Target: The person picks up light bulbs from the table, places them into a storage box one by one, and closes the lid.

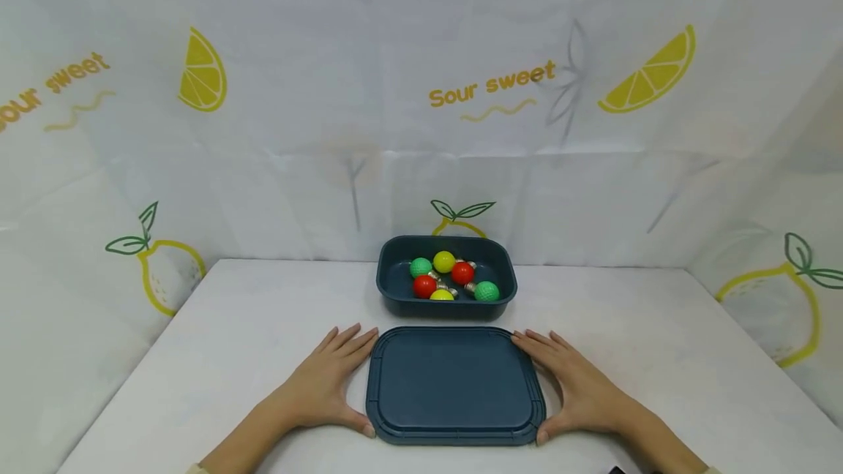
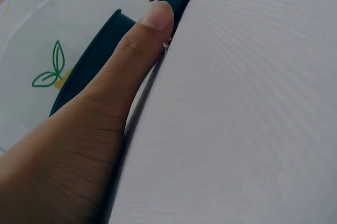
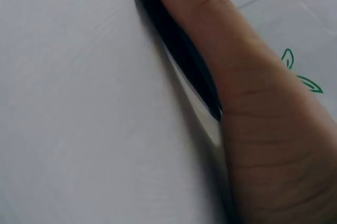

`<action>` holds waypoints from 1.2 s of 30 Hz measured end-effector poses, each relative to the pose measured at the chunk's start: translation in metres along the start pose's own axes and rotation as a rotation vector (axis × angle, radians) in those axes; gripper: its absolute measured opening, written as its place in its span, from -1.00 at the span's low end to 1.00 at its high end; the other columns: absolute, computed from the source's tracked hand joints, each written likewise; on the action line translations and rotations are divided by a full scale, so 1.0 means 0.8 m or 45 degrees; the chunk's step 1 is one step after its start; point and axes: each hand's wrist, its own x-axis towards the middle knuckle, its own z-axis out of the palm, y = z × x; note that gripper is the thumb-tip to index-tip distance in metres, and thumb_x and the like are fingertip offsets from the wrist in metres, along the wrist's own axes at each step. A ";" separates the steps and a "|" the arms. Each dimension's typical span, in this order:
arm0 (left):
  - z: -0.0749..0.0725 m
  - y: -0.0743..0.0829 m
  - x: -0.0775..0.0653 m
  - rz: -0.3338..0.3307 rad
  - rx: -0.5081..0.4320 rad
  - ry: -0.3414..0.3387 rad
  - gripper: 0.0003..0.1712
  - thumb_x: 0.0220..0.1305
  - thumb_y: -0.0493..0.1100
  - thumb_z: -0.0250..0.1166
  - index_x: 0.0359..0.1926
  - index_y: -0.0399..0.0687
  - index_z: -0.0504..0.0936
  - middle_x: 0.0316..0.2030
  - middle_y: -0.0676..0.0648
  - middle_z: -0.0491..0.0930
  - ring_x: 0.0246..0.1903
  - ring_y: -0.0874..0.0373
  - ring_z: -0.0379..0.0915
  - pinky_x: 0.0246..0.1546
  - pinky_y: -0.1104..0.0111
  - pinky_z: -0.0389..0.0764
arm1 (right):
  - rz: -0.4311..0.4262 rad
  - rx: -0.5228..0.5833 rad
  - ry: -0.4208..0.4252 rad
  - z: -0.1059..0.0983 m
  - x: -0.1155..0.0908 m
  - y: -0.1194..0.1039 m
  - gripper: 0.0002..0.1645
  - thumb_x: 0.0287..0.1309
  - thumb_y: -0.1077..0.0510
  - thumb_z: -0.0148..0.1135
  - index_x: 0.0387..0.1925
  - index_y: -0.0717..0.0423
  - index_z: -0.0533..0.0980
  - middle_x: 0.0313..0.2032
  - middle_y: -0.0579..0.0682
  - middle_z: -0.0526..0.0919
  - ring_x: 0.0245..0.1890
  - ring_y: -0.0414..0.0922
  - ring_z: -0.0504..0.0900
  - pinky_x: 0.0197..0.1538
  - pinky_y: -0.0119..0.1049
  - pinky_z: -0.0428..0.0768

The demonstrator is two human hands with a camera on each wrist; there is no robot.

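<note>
A dark blue rectangular lid (image 1: 456, 384) with a raised rim lies flat on the white table. My left hand (image 1: 328, 385) rests at its left side, fingers stretched toward the far corner and thumb near the close corner. At the right side my right hand (image 1: 579, 386) touches the rim, its fingertips at the far corner and its thumb by the near one. Neither hand curls round the lid. Behind it stands a dark blue box (image 1: 448, 309) holding several small bulbs with metal screw bases, among them a red bulb (image 1: 462, 273), a yellow bulb (image 1: 444, 262) and a green bulb (image 1: 486, 291).
The white table (image 1: 263, 313) reaches back to a pale curtain (image 1: 316, 93) printed with lemons and lettering, which also hangs along both sides. At the bottom edge, near the right forearm, a small black object (image 1: 617, 470) shows in part.
</note>
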 end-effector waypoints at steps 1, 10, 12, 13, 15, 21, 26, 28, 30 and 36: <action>0.000 0.000 0.000 0.006 -0.002 0.010 0.60 -0.42 0.84 0.23 0.54 -0.07 0.22 0.55 0.00 0.20 0.57 -0.13 0.04 0.52 -0.21 0.07 | -0.005 0.016 0.008 0.000 0.000 0.000 0.57 -0.48 -0.73 0.39 0.54 0.00 0.20 0.45 0.08 0.41 0.50 -0.06 0.29 0.52 -0.65 -0.35; -0.008 -0.002 -0.009 0.060 -0.329 0.142 0.51 -0.29 0.63 0.44 0.58 -0.04 0.12 0.56 -0.09 0.18 0.49 -0.17 0.20 0.40 -0.12 0.34 | 0.022 0.270 0.070 -0.002 0.000 -0.011 0.44 -0.16 -0.72 0.22 0.58 0.02 0.11 0.52 0.08 0.28 0.53 -0.38 0.16 0.46 -0.71 -0.02; -0.008 0.001 -0.011 0.077 -0.366 0.172 0.48 -0.21 0.68 0.35 0.59 -0.02 0.09 0.56 -0.11 0.15 0.49 -0.17 0.19 0.38 -0.11 0.38 | -0.001 0.350 0.127 -0.002 0.002 -0.017 0.42 -0.05 -0.73 0.11 0.58 0.09 0.07 0.53 0.13 0.24 0.55 -0.35 0.15 0.45 -0.67 0.04; -0.008 0.003 -0.012 0.083 -0.377 0.190 0.47 -0.18 0.72 0.26 0.60 0.00 0.07 0.57 -0.12 0.14 0.50 -0.16 0.17 0.37 -0.10 0.40 | -0.026 0.387 0.167 -0.001 0.004 -0.021 0.40 0.01 -0.72 0.05 0.58 0.14 0.06 0.54 0.16 0.22 0.56 -0.32 0.14 0.46 -0.64 0.07; -0.007 0.008 -0.014 0.103 -0.416 0.231 0.43 -0.09 0.77 0.09 0.61 0.02 0.02 0.59 -0.13 0.08 0.53 -0.11 0.11 0.40 -0.05 0.39 | -0.070 0.455 0.244 0.000 0.006 -0.026 0.36 0.13 -0.71 -0.10 0.57 0.24 0.03 0.55 0.20 0.17 0.57 -0.27 0.12 0.46 -0.62 0.07; -0.005 0.032 -0.011 0.179 -0.737 0.314 0.29 0.20 0.67 -0.07 0.63 -0.02 -0.26 0.64 -0.07 -0.28 0.62 0.19 -0.34 0.50 0.44 -0.10 | -0.158 0.529 0.439 0.006 0.012 -0.035 0.33 0.26 -0.66 -0.33 0.53 0.40 0.02 0.56 0.23 0.12 0.60 -0.18 0.09 0.47 -0.64 0.07; -0.011 0.043 -0.001 0.249 -0.826 0.427 0.20 0.35 0.59 -0.20 0.62 -0.11 -0.33 0.65 -0.11 -0.30 0.63 0.22 -0.36 0.46 0.63 -0.20 | -0.241 0.588 0.542 0.010 0.023 -0.038 0.30 0.33 -0.60 -0.32 0.49 0.52 0.01 0.56 0.27 0.09 0.60 -0.09 0.09 0.51 -0.55 0.10; -0.014 0.044 0.003 0.290 -0.794 0.504 0.19 0.37 0.58 -0.26 0.62 -0.18 -0.30 0.64 -0.17 -0.27 0.63 0.18 -0.34 0.48 0.64 -0.20 | -0.246 0.618 0.563 0.008 0.030 -0.044 0.30 0.34 -0.59 -0.33 0.49 0.53 -0.03 0.57 0.28 0.07 0.60 -0.09 0.08 0.52 -0.55 0.09; -0.019 0.043 0.010 0.336 -0.774 0.585 0.19 0.38 0.57 -0.30 0.61 -0.24 -0.29 0.63 -0.22 -0.26 0.64 0.14 -0.33 0.51 0.63 -0.19 | -0.240 0.611 0.583 0.003 0.039 -0.049 0.32 0.33 -0.61 -0.35 0.50 0.52 -0.05 0.57 0.26 0.05 0.60 -0.10 0.07 0.52 -0.55 0.08; -0.044 0.039 0.047 0.467 -0.814 0.786 0.16 0.44 0.53 -0.37 0.59 -0.33 -0.32 0.62 -0.30 -0.33 0.64 0.06 -0.37 0.58 0.51 -0.22 | -0.235 0.527 0.687 -0.017 0.072 -0.064 0.32 0.32 -0.62 -0.40 0.52 0.48 -0.09 0.58 0.28 0.03 0.62 -0.09 0.02 0.56 -0.50 0.01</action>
